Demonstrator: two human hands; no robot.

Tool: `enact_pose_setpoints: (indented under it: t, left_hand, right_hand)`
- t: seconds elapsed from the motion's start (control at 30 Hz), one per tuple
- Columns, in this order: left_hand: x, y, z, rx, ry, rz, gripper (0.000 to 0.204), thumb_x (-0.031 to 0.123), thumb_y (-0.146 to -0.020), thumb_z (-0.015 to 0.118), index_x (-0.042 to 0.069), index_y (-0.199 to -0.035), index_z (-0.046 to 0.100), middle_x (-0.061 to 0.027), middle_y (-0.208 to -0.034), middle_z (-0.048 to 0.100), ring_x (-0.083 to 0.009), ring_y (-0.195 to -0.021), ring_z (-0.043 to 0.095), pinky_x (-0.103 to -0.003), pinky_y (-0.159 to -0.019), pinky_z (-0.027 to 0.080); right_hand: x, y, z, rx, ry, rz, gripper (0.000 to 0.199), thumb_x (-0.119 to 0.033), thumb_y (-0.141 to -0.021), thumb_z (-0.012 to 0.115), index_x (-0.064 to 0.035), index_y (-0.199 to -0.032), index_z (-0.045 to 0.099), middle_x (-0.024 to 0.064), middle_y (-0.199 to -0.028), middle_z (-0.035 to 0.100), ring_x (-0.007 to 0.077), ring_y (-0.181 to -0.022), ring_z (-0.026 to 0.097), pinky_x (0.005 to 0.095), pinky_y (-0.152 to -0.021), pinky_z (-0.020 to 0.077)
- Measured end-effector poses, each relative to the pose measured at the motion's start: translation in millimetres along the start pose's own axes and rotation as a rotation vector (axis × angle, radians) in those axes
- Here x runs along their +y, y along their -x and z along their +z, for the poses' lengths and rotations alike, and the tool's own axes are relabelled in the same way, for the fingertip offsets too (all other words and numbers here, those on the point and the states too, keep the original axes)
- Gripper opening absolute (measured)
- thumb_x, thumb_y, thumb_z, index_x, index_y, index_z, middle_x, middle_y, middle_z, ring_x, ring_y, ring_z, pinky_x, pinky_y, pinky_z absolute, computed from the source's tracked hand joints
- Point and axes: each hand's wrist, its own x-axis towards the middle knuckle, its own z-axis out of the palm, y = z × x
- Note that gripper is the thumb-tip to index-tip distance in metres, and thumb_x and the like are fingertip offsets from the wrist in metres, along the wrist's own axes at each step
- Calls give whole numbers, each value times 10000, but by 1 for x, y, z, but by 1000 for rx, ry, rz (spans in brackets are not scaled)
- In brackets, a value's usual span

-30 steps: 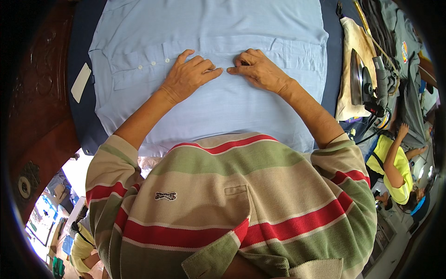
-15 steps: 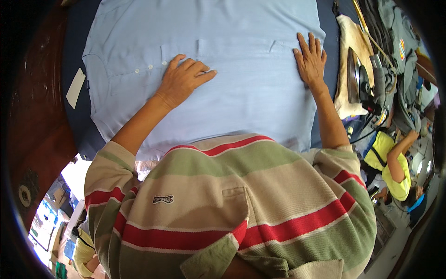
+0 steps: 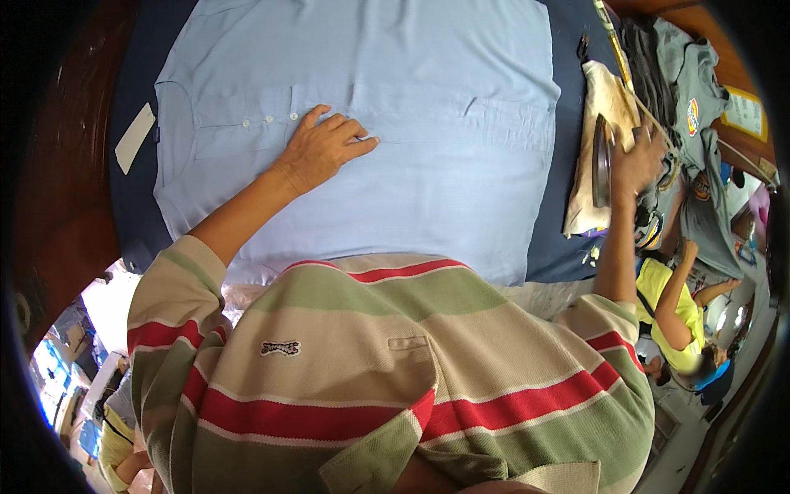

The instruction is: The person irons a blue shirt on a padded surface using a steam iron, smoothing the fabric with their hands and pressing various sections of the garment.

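Observation:
A light blue shirt with small white buttons is spread flat on a dark blue covered table. My left hand rests on it beside the buttons, fingers apart and holding nothing. Off to the right, my right hand is at the handle of an iron, its fingers slightly blurred and curled over the grip. The iron is tipped up on a cream cloth pad, and my hand hides most of its handle.
A white tag lies at the shirt's left. Grey garments hang or lie piled beyond the iron, beside a yellowish cord. Brown wood borders the left side. A person in a yellow top is at the lower right.
My right hand has left the shirt's right edge and moved right onto the iron's handle. The left hand stays on the shirt. The view has shifted slightly.

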Motion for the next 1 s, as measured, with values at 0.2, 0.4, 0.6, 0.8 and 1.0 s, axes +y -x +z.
enact_pose_setpoints:
  t: [0.2, 0.4, 0.6, 0.8, 1.0]
  left_hand:
    - [-1, -1, 4, 14, 1, 3, 324, 31, -786, 572, 226, -1029, 662, 48, -880, 589, -115, -818, 553, -432, -947, 356]
    - [0, 8, 8, 23, -8, -26, 315, 31, -788, 564, 220, -1022, 659, 40, -887, 582, -122, -833, 552, -450, -953, 347]
    - [12, 8, 3, 17, -52, -78, 309, 46, -803, 542, 217, -1039, 645, 21, -955, 564, -130, -899, 538, -481, -964, 318]
    - [36, 16, 6, 106, -156, -236, 361, 52, -786, 544, 236, -1082, 639, 11, -1029, 535, -142, -938, 515, -501, -957, 291]
    - [43, 23, 12, 137, -138, -342, 390, 45, -773, 541, 247, -1090, 645, 18, -1044, 527, -143, -980, 495, -512, -948, 283]
  right_hand:
    - [118, -1, 38, -403, -348, 117, 554, -380, -756, 676, -31, -1150, 503, 155, -875, 623, 337, -786, 609, 427, -704, 474]
    - [107, -30, 29, -799, -851, 307, 386, -238, -703, 732, -32, -988, 573, 22, -684, 569, 137, -562, 513, 284, -524, 423]
    - [38, -5, -54, -498, -625, -207, 513, -227, -664, 708, -3, -1093, 539, 245, -925, 636, 398, -889, 622, 416, -758, 475]
    - [-102, 6, -137, -591, -707, -400, 568, -174, -684, 663, -104, -1212, 465, 261, -921, 631, 417, -875, 611, 461, -770, 486]
    - [-186, 13, -166, -637, -703, -730, 468, -151, -705, 616, -116, -1152, 482, 189, -890, 649, 373, -841, 621, 451, -715, 488]
